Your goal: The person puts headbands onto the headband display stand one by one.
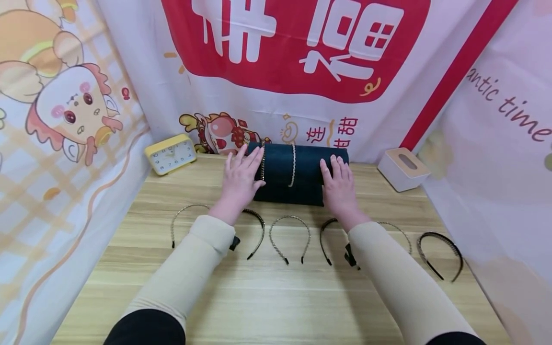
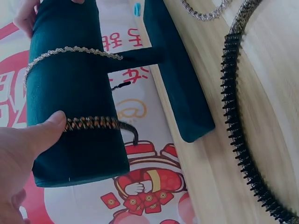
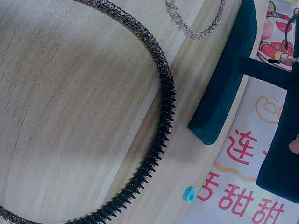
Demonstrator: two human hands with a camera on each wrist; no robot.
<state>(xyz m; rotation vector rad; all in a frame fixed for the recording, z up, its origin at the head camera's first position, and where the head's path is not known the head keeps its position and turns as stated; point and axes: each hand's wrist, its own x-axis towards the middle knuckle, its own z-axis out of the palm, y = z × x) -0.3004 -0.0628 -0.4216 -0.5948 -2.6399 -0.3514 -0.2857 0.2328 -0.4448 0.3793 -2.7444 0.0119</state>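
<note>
A dark teal padded roll stand point(image 1: 277, 167) lies crosswise at the back of the table, its long base point(image 2: 180, 79) below it. My left hand point(image 1: 242, 178) rests over the roll's left end, fingers stretched across the top. Its thumb point(image 2: 49, 126) lies on the front, right at the edge of a dark braided headband point(image 2: 93, 123) worn by the roll. A pale beaded headband point(image 1: 294, 165) sits round the roll's middle. On the right end rests my right hand point(image 1: 338, 184), its fingers extended over the top; only a fingertip point(image 3: 294, 145) shows in the right wrist view.
Several headbands lie in a row in front, including a beaded one point(image 1: 290, 218) in the middle and a black toothed one point(image 1: 446, 237) far right. A yellow clock point(image 1: 171, 154) stands back left, a tissue box point(image 1: 403, 168) back right. Printed cloth point(image 1: 297, 96) hangs behind.
</note>
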